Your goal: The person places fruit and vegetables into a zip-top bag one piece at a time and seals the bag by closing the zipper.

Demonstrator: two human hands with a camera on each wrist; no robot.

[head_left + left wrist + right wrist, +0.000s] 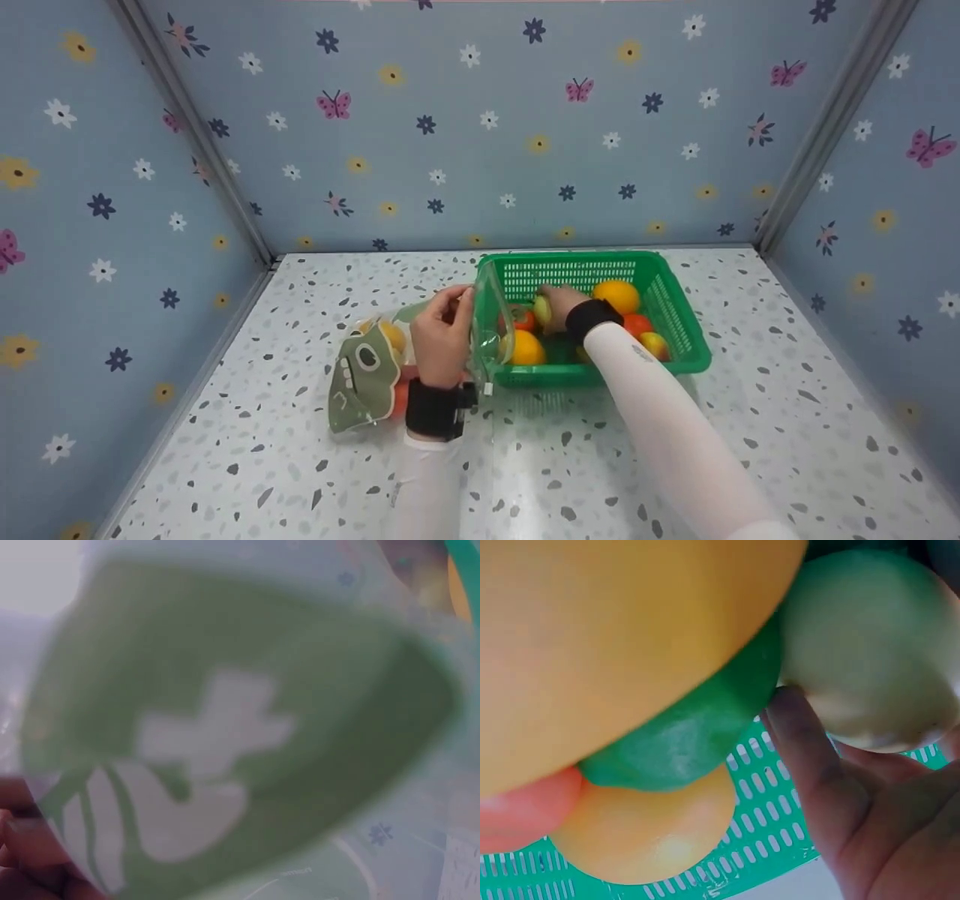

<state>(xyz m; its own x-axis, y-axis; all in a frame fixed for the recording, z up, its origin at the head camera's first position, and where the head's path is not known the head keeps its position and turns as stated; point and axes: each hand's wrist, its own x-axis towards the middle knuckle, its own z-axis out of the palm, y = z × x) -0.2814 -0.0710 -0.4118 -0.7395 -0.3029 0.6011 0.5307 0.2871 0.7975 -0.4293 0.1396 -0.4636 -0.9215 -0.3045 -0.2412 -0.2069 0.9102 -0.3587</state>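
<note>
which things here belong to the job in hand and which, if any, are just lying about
Seemingly in the job:
- left hand, holding the edge of the clear dinosaur bag
- right hand, holding a pale green fruit
- green basket and its other fruit

Probably just surroundings:
- speckled table
- flowered walls
- black wristbands, worn

Left band (431, 409): black, broad, circling the wrist between the bare left hand (442, 339) and the white left sleeve (427, 487). A small dark block (469, 395) juts from the right side of this band, as I see it. Elbow-ward of the band, the sleeve is close-fitting and carries a faint grey mark (395, 493). Well to the band's right: the bare right hand (561, 306), a matching black right band (594, 321), and a white right sleeve (667, 427) with grey print (643, 352) too small to read.
</note>
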